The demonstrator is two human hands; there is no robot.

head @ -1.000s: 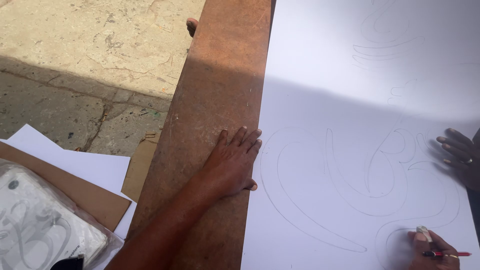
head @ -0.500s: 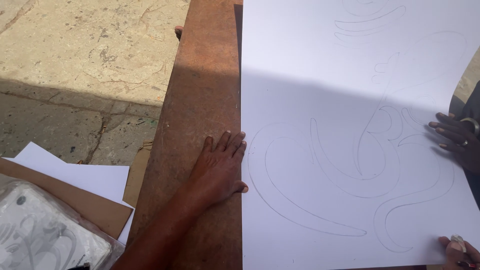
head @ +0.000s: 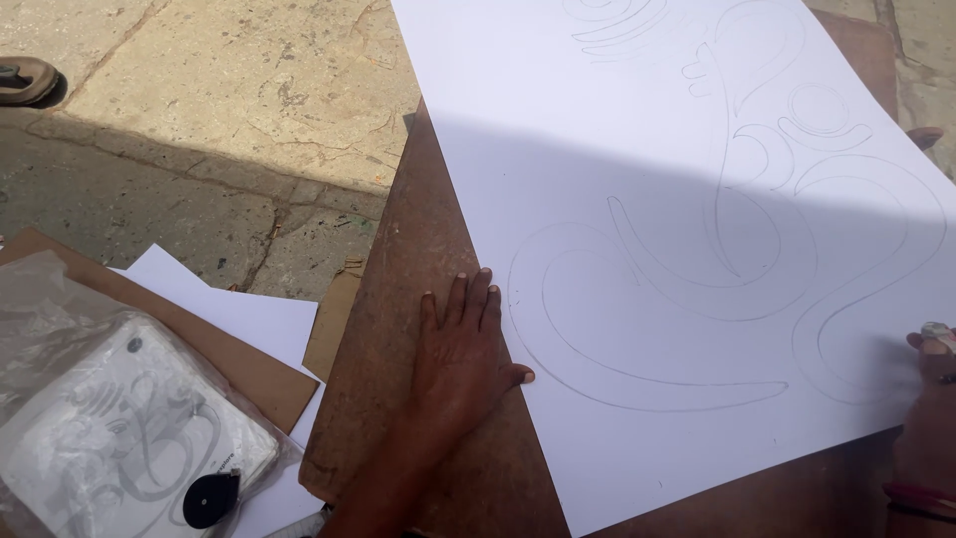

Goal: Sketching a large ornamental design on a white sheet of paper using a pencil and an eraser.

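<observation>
Left hand [head: 460, 349] lies flat, fingers spread, on the rusty table [head: 418, 249]; beyond, cracked stone paving [head: 199, 100] (half shaded).

Matt, smooth white paper sheet [head: 647, 199] with faint pencilled curves; rough, rust-brown board [head: 418, 299] beneath; cracked, gritty stone floor [head: 199, 120]; glossy, crinkled clear plastic wrap [head: 60, 329].

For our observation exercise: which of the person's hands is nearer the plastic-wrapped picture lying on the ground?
Left. The left hand lies flat on the brown table, beside the wrapped picture; the right hand is at the paper's far edge.
</observation>
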